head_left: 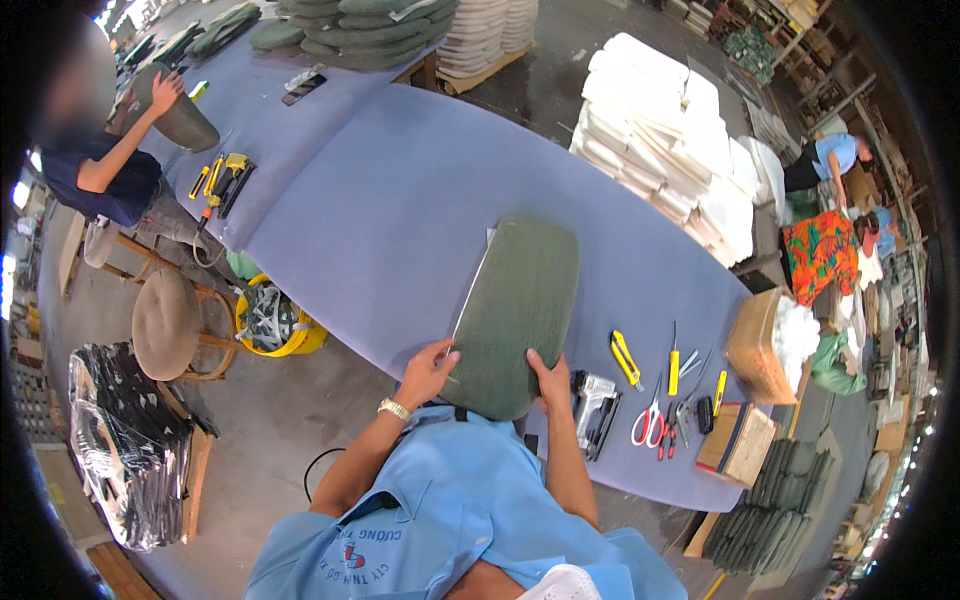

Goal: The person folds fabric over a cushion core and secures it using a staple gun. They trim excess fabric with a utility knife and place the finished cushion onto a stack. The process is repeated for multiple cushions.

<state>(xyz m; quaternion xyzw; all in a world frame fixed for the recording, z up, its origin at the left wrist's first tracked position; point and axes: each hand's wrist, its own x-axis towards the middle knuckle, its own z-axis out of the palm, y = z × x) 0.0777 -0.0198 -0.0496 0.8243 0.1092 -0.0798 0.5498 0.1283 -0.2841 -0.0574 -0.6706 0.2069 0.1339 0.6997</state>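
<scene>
Panel [520, 305], dark green with rounded corners, lies lengthwise in front of the person I watch through the head camera, between the two hands and reaching well beyond them across the blue-grey tabletop [370, 220]. Its near end meets the blue shirt [440, 480], and I cannot tell whether that end is lifted. A pale line runs down its left side.

I see the left hand [428, 372] at that side, near the lower end, partly closed, with thumb and curled fingers gripping the edge. The right hand [547, 380] holds the opposite edge at much the same level, thumb laid on the upper face; its other fingers are mostly hidden from me, so I can't say how far they wrap underneath.

Just beside the right hand I make out a silver staple gun [597, 408]. Farther right are a yellow cutter [625, 360], red-handled scissors [649, 427], a yellow-handled screwdriver [675, 370] and a small wooden box [738, 445]. White padding [655, 130] is stacked past the tabletop's far edge. At upper left, a co-worker [100, 175] holds another dark piece [187, 122].
</scene>
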